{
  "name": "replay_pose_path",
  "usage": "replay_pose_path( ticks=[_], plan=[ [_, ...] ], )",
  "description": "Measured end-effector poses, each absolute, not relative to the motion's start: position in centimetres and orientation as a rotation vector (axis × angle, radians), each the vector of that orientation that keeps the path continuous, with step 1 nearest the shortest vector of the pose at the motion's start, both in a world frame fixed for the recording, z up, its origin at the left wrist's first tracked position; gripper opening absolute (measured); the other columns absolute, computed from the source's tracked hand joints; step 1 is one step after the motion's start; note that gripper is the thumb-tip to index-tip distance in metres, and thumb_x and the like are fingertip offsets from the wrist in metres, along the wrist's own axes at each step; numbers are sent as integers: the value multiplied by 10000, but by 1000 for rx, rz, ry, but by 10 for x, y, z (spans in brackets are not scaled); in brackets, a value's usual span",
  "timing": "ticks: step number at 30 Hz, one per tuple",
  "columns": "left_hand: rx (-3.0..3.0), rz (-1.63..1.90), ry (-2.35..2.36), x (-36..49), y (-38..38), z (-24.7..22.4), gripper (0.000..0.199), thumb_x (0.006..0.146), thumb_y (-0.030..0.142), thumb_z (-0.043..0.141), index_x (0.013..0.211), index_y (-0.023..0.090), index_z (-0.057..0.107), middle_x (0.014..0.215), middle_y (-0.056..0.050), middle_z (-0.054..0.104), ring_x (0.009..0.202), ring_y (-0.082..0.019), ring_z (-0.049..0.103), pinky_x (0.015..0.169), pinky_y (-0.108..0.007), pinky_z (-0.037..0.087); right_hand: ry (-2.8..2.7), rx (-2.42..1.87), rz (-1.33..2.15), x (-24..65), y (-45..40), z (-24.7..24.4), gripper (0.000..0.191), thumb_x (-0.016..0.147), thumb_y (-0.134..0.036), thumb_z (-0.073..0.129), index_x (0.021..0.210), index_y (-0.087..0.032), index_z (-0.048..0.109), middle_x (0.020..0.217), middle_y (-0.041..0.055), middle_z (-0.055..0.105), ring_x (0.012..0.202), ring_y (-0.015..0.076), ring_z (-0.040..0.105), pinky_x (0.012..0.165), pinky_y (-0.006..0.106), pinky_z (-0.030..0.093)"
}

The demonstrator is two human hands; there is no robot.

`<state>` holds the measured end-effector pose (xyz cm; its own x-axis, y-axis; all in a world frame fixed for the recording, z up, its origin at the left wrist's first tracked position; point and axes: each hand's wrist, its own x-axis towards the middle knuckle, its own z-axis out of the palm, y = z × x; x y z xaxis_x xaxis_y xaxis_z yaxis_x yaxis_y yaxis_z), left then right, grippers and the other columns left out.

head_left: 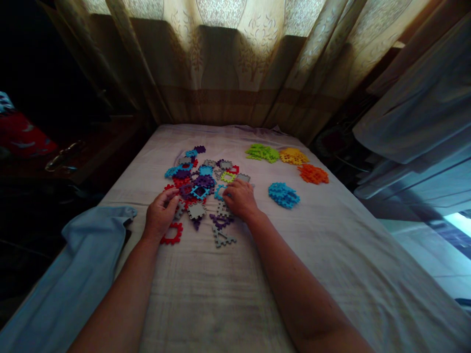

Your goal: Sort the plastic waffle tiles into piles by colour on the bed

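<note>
A mixed heap of flat, notched plastic pieces in purple, red, grey and blue lies between my hands. My left hand [162,211] rests at the heap's left edge, fingers curved over red and grey pieces, above a red square frame [172,233]. At the right edge, my right hand [241,197] has its fingers bent down beside a light blue frame [220,192] and below a lime frame [228,177]; whether it grips a piece is hidden. Nearer me lie a grey triangular piece [222,238] and a purple one [221,221].
Sorted piles stand to the right: lime green [262,152], yellow [293,156], orange [312,174] and blue [283,195]. A light blue cloth [91,245] lies at the left edge. Curtains [235,73] hang behind the sheet-covered surface [206,299].
</note>
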<state>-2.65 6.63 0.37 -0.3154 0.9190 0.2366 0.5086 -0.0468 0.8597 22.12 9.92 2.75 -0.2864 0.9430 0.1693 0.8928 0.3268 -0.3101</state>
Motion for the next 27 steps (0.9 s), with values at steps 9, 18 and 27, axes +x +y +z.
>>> replay_pose_path(
  ticks=[9,18,27],
  plan=[
    [1529,1320,1816,-30,68,-1,449,776,481,559,1096,201,703,1057,-61,738,875,-181,680,839,-312,540,-1899,-1717,389,271,109,52,293,830,-160,545,1063,-222,712,1032,38,735,862,163,660,854,296,491],
    [1508,1313,1808,-29,67,1,432,765,481,579,1085,220,704,1071,-54,738,945,-216,684,903,-363,539,-1380,-2145,365,404,95,57,364,762,-157,543,1069,-184,738,999,86,743,879,200,678,819,329,514],
    [1523,1312,1818,-30,67,0,423,766,482,585,1087,232,702,1086,-54,736,954,-219,685,916,-368,537,-1362,-2410,229,415,101,25,378,758,-187,524,1048,-222,764,1071,92,745,988,240,670,813,320,505]
  ],
)
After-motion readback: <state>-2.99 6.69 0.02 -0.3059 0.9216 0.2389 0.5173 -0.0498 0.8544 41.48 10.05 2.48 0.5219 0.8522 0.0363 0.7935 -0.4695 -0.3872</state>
